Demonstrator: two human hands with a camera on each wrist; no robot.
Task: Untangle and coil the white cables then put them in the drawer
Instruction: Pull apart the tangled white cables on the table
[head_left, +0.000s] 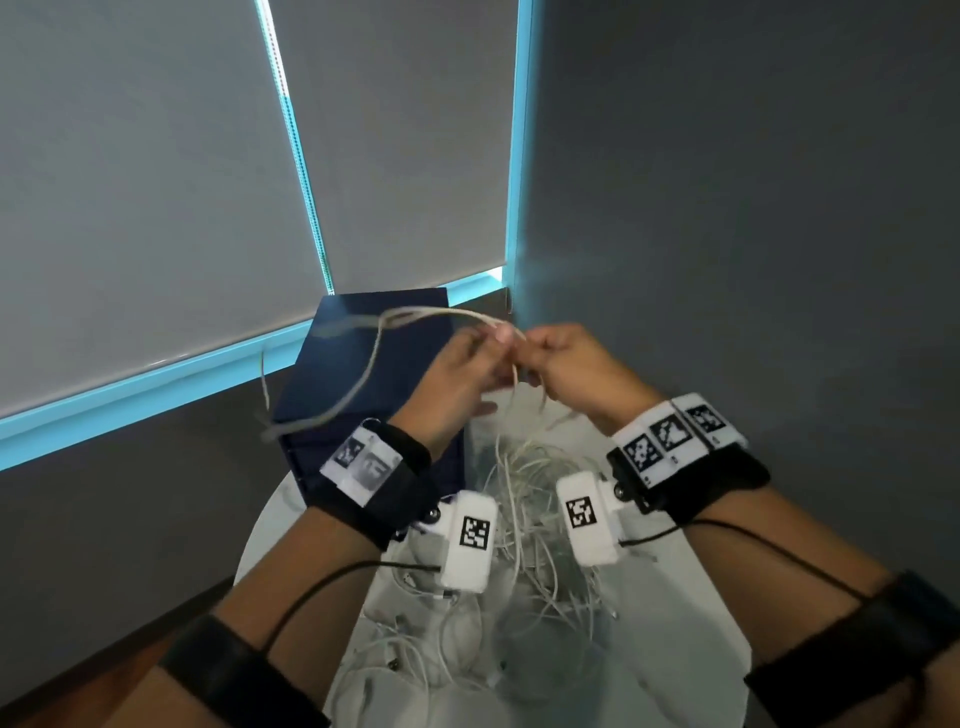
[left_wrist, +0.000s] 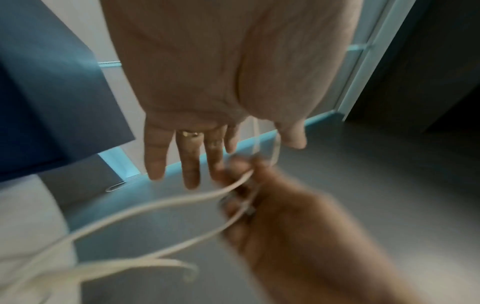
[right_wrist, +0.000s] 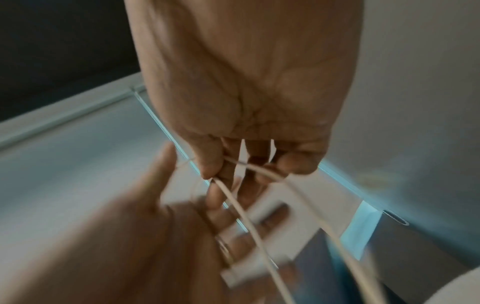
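Note:
A white cable (head_left: 436, 312) loops in the air from my two raised hands out to the left over a dark blue drawer box (head_left: 410, 358). My right hand (head_left: 571, 369) pinches this cable (right_wrist: 244, 216) between thumb and forefinger (right_wrist: 207, 164). My left hand (head_left: 457, 374) is right beside it. Its fingers (left_wrist: 191, 160) are straight and spread, and the cable (left_wrist: 155, 207) passes between thumb and forefinger. Below the hands lies a tangled heap of white cables (head_left: 530, 519) on a round white table (head_left: 675, 623). The drawer's front is mostly hidden behind my left wrist.
The blue box (left_wrist: 52, 102) stands at the table's far left edge against a window sill (head_left: 156, 379). Grey roller blinds (head_left: 156, 182) with a bead chain (head_left: 306, 171) hang behind it. A grey wall (head_left: 727, 208) closes in on the right. More loose cables and plugs (head_left: 415, 649) lie near the table's front.

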